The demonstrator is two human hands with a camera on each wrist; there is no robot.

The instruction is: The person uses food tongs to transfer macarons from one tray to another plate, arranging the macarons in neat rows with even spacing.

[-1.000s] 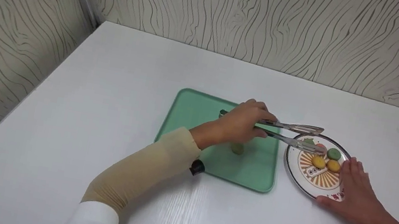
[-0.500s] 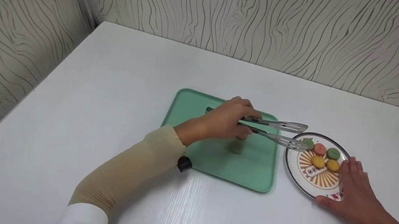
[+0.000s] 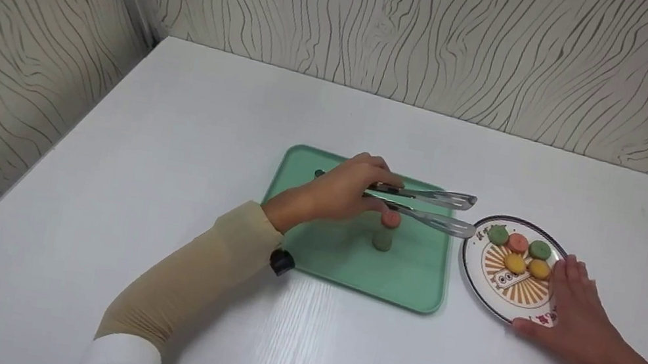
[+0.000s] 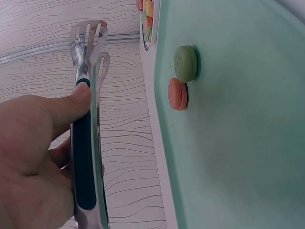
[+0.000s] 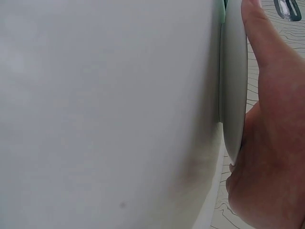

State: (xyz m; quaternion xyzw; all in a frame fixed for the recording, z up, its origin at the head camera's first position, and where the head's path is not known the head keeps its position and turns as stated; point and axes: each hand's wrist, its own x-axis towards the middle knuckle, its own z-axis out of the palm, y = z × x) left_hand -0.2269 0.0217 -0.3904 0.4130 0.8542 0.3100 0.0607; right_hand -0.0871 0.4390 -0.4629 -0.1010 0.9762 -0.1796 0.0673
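Note:
In the head view my left hand [image 3: 336,187] grips a pair of metal tongs [image 3: 420,204] with dark handles, above the green tray [image 3: 348,273]. The tongs' tips stand apart with nothing between them, pointing toward the plate. On the tray a pink macaron [image 3: 391,219] lies next to a green macaron [image 3: 382,240]; the left wrist view shows both clearly. My right hand [image 3: 583,321] rests against the right rim of a round white plate [image 3: 483,283], fingers extended and thumb at its near edge. The plate bears green macarons [image 3: 540,249], a pink macaron [image 3: 518,243] and yellow macarons [image 3: 515,263].
Both the tray and the plate stand on a white table [image 3: 208,121], the plate just right of the tray. Wood-patterned panels [image 3: 391,27] rise behind the table and at its sides.
My left hand has moved left with the tongs, away from above the plate to over the tray. The pink macaron on the tray has come into sight. My right hand has stayed put.

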